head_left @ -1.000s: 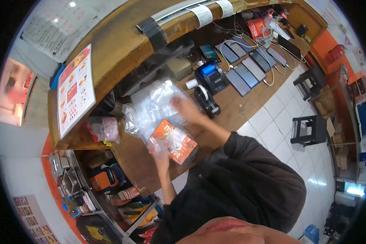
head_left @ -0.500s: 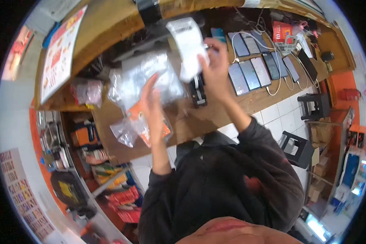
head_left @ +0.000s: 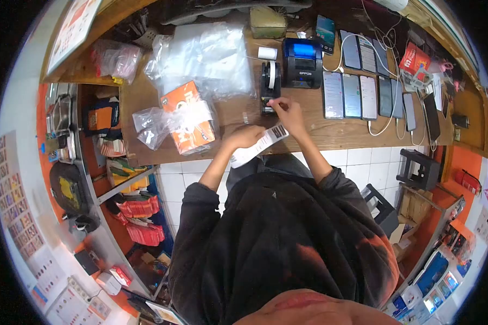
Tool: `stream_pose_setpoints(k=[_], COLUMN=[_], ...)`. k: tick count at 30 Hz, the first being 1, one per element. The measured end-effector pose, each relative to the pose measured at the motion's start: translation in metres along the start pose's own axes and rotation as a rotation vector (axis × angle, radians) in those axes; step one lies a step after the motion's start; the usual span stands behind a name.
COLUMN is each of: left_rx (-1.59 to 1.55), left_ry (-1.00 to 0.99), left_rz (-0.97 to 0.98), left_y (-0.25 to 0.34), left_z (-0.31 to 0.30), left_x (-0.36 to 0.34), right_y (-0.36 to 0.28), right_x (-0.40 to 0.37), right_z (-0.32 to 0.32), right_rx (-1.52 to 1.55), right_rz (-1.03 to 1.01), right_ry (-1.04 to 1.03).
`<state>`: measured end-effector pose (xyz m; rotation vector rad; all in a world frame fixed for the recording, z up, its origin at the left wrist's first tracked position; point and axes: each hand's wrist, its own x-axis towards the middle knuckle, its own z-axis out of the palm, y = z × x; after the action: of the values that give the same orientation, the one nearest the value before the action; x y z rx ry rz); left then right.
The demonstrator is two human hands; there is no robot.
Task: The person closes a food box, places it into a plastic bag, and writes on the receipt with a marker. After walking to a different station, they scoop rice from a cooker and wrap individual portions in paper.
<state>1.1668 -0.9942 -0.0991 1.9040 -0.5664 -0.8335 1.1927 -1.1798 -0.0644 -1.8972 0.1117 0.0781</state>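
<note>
Receipt slip [head_left: 263,143] pinched in left hand [head_left: 245,135], print illegible; right hand [head_left: 288,112] at tape dispenser [head_left: 269,86], grip unclear.

This was a small shop, seen from behind its sales counter. A long wooden counter [head_left: 320,132] carried a receipt printer [head_left: 302,62], a tape dispenser [head_left: 269,86], a heap of clear plastic bags [head_left: 206,54] and a row of phones [head_left: 363,95] on charging cables. A picture menu [head_left: 70,30] stood on the raised front ledge, packets [head_left: 141,208] filled the shelves underneath, and black stools [head_left: 417,168] stood on the white tiled floor [head_left: 358,160]
</note>
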Motion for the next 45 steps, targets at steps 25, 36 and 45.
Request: stream_pose_setpoints(k=[25,36,45], left_rx=[0.02,-0.053,-0.274], left_ry=[0.577,1.651,1.916], left_rz=[-0.209,-0.302,-0.209], left_y=[0.032,0.085,0.033], left_z=[0.008,-0.021,-0.019], left_x=[-0.008,-0.148,-0.129], right_y=[0.022,-0.156,-0.063], right_x=[-0.114,-0.016,-0.008], right_z=[0.008,0.069,0.111], right_rx=[1.02,-0.036,0.31], right_rz=[0.756,-0.359,-0.029], right_ry=[-0.028,-0.766,-0.784])
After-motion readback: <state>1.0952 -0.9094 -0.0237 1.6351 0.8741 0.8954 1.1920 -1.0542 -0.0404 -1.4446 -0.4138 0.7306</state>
